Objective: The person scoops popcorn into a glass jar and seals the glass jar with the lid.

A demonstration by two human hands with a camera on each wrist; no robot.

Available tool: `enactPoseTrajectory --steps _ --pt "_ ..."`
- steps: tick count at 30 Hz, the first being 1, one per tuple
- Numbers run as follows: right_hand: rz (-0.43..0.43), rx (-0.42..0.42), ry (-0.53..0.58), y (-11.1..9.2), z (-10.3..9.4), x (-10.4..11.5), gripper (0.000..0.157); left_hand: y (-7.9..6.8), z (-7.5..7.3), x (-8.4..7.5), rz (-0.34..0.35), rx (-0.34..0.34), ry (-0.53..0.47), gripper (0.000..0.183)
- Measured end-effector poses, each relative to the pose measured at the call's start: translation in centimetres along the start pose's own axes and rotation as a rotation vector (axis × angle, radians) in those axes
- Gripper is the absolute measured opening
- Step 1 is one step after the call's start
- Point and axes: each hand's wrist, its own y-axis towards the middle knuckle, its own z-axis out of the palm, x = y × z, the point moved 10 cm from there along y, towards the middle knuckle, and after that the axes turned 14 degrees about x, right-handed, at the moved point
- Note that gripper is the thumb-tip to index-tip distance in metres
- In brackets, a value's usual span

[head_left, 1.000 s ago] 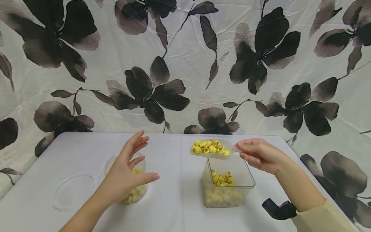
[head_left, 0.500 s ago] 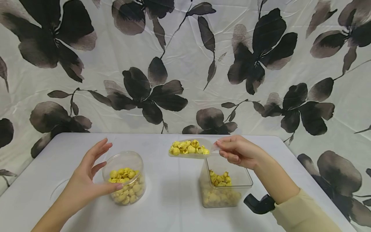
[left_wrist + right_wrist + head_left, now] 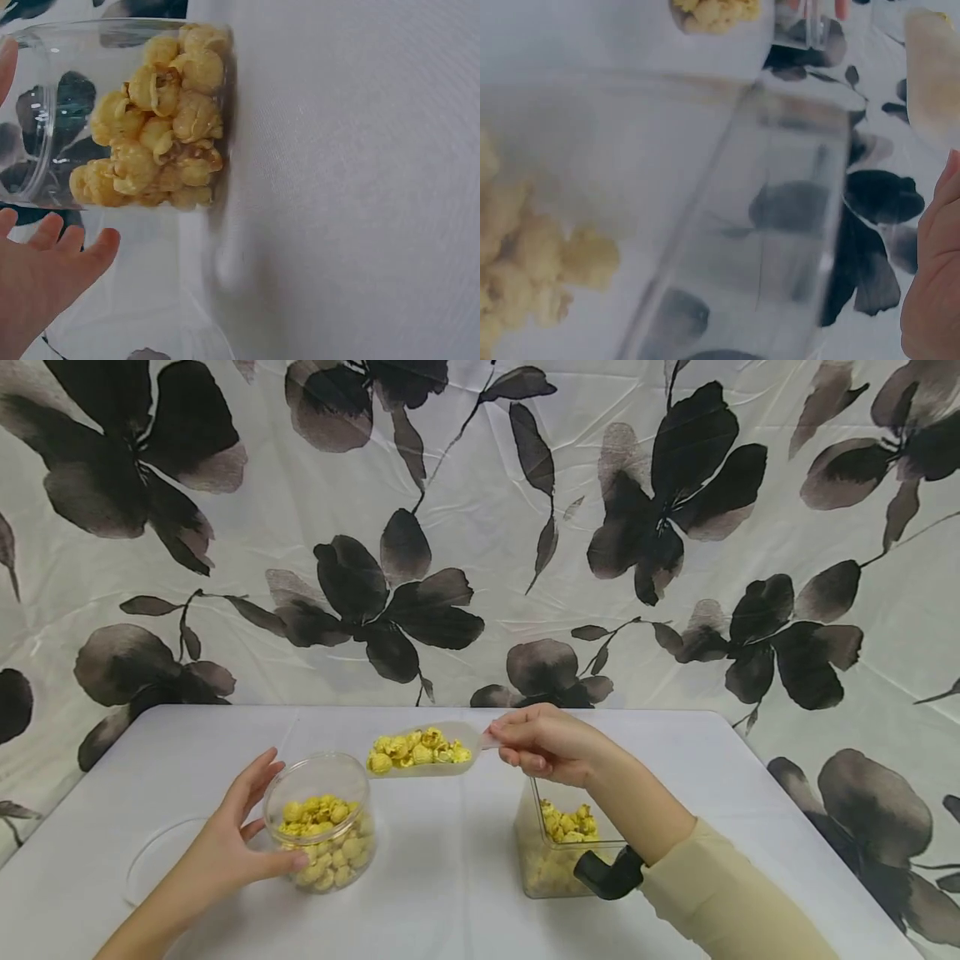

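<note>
My right hand [image 3: 551,745] pinches the handle of a translucent scoop [image 3: 467,745], its bowl heaped with yellow popcorn [image 3: 416,750]. The scoop is held level above the table, its tip just right of a round clear jar [image 3: 307,777]. That jar stands uncovered, partly filled with popcorn. Around its left side my left hand [image 3: 225,852] spreads its fingers, the thumb overlapping the jar's front. In the left wrist view the fingers [image 3: 97,251] show a gap from the jar wall. Below my right forearm stands a square clear container [image 3: 534,810] with more popcorn.
A clear round lid [image 3: 138,852] lies flat on the white-covered table [image 3: 442,910], left of the jar and partly behind my left hand. A black curved piece [image 3: 609,872] sits at my right wrist. Behind the table hangs a floral cloth [image 3: 525,543].
The right hand has carried the loaded scoop leftward, from over the square container toward the jar. My left hand has drawn back left from over the jar, then come in closer beside it.
</note>
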Motion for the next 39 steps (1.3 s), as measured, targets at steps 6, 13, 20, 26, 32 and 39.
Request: enactPoseTrajectory --steps 6,13,20,26,32,39 --pt "0.073 -0.063 -0.006 2.6 0.9 -0.7 0.016 0.5 0.8 0.7 -0.025 0.072 -0.082 0.114" --pt "0.133 -0.111 -0.054 5.0 1.5 -1.5 0.020 0.9 1.4 0.8 -0.017 0.095 -0.068 0.103" --pt "0.135 -0.130 -0.210 6.4 2.5 -0.7 0.022 0.8 1.3 1.1 -0.062 0.104 -0.057 0.098" --pt "0.135 -0.168 -0.404 7.0 3.3 0.6 0.017 0.7 1.4 1.4 -0.110 0.109 -0.036 0.099" --pt "0.077 -0.174 -0.617 7.6 4.8 2.4 0.022 0.7 1.3 1.3 -0.100 0.106 -0.021 0.097" --pt "-0.077 -0.154 -1.123 7.6 8.0 4.4 0.020 0.5 1.3 1.6 -0.095 0.092 -0.014 0.095"
